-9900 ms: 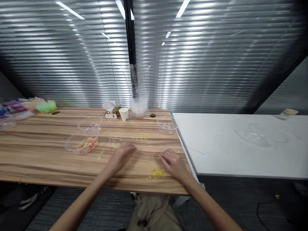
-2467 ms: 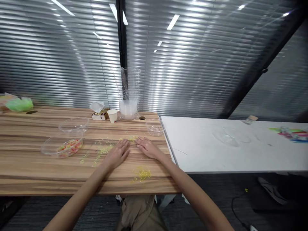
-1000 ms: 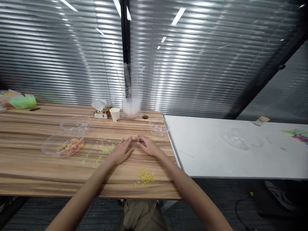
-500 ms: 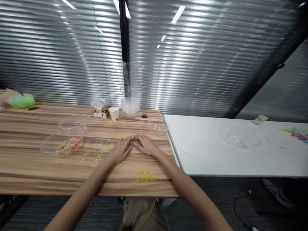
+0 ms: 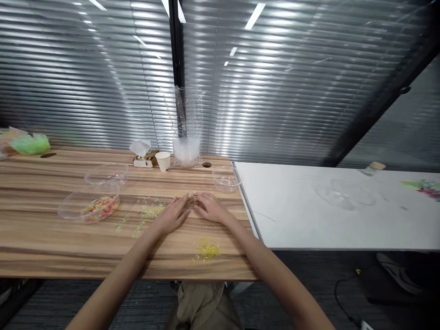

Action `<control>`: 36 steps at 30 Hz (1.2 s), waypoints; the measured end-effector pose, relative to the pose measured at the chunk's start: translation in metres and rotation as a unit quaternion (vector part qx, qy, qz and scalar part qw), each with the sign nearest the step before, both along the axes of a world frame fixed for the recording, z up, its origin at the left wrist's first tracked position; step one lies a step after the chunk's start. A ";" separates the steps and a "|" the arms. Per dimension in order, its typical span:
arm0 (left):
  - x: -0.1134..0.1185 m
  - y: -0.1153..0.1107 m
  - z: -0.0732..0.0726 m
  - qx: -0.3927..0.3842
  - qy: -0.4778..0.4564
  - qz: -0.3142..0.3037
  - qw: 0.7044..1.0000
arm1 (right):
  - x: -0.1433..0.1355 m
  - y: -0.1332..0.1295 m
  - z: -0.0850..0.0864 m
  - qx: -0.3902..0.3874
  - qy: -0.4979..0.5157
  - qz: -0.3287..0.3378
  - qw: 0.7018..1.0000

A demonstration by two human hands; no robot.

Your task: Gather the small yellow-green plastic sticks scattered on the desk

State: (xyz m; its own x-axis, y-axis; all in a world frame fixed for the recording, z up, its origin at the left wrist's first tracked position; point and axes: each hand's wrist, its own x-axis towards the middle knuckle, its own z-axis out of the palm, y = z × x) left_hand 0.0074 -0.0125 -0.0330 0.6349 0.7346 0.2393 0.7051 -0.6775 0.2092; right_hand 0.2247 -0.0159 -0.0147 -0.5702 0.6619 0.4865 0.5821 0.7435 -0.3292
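My left hand (image 5: 173, 216) lies palm down on the wood-grain table, its fingers stretched forward. Opposite it, my right hand (image 5: 210, 208) rests with fingers extended and angled inward. Between the fingertips is a small heap of thin pale-yellow pieces (image 5: 190, 200), partly covered by the fingers. Loose yellow-green pieces (image 5: 151, 213) are scattered left of my left hand. Nearer my body lies a patch of bright yellow slivers (image 5: 209, 249). A clear round bowl (image 5: 70, 210) on the left contains red, orange and green bits (image 5: 103, 207). What the pieces are is too small to tell.
Clear bowls stand at the back left (image 5: 92, 176) and beyond my right hand (image 5: 226, 183). Along the back are a tissue box (image 5: 143, 162), paper cup (image 5: 163, 162) and bagged stack of plastic bowls (image 5: 186, 151). A white table (image 5: 292, 215) adjoins on the right, with clear lids (image 5: 338, 197).
Both hands stay in nearly the same place around the small heap, with only slight finger movement. The camera view has shifted slightly.
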 end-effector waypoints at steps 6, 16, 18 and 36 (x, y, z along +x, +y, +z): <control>0.002 -0.003 0.004 0.001 0.019 -0.009 1.000 | 0.004 0.001 -0.004 0.003 0.047 -0.037 0.998; 0.003 -0.008 0.010 0.001 0.006 -0.020 1.000 | 0.004 -0.003 -0.001 -0.003 0.049 -0.039 0.998; 0.003 -0.008 0.009 -0.008 -0.002 -0.020 1.000 | 0.004 -0.003 -0.001 -0.014 0.058 -0.060 0.996; 0.014 -0.016 0.019 -0.004 0.036 -0.074 0.997 | 0.005 -0.004 0.001 -0.039 0.031 -0.080 0.996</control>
State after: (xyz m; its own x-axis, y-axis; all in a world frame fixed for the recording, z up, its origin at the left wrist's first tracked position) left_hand 0.0216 -0.0287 -0.0142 0.7516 0.6338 0.1828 0.6114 -0.7733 0.1679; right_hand 0.2292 -0.0204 -0.0142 -0.4256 0.7789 0.4605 0.6677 0.6138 -0.4211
